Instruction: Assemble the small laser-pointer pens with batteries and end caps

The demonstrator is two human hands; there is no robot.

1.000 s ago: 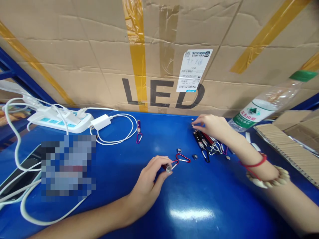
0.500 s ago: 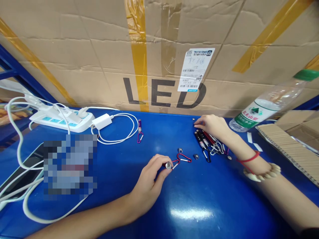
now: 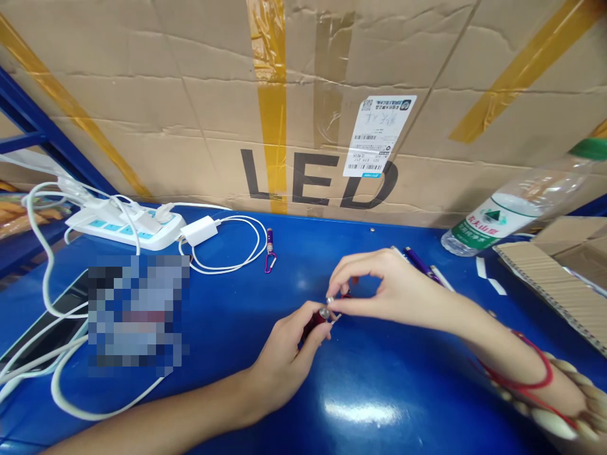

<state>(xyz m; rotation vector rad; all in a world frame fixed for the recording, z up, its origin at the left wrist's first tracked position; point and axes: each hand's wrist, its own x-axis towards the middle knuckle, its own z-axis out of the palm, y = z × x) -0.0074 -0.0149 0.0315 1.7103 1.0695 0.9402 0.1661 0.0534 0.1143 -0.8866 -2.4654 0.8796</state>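
My left hand (image 3: 284,351) is closed around a dark red keychain flashlight (image 3: 311,325), with the round silver end of its tube turned up toward me. Just above that end, my right hand (image 3: 403,287) pinches a small silver button cell (image 3: 331,301) between thumb and fingertips. Whether the cell touches the tube cannot be made out. Behind the right fingers a red carabiner clip (image 3: 346,294) shows in part. Beyond the right wrist lie several more flashlights (image 3: 417,259), mostly hidden by the hand. A purple flashlight (image 3: 270,241) with its clip rests farther back.
A white power strip (image 3: 128,230), a charger (image 3: 200,230) and looped white cables occupy the left, near a phone (image 3: 52,303) and a pixelated patch. At the back stands a large cardboard box (image 3: 203,126). A water bottle (image 3: 493,221) and an opened carton (image 3: 545,278) are on the right.
My right hand has come from the pile of flashlights toward me and left, to the tube's end, now covering the small metal parts and most of the pile. My left hand keeps its hold.
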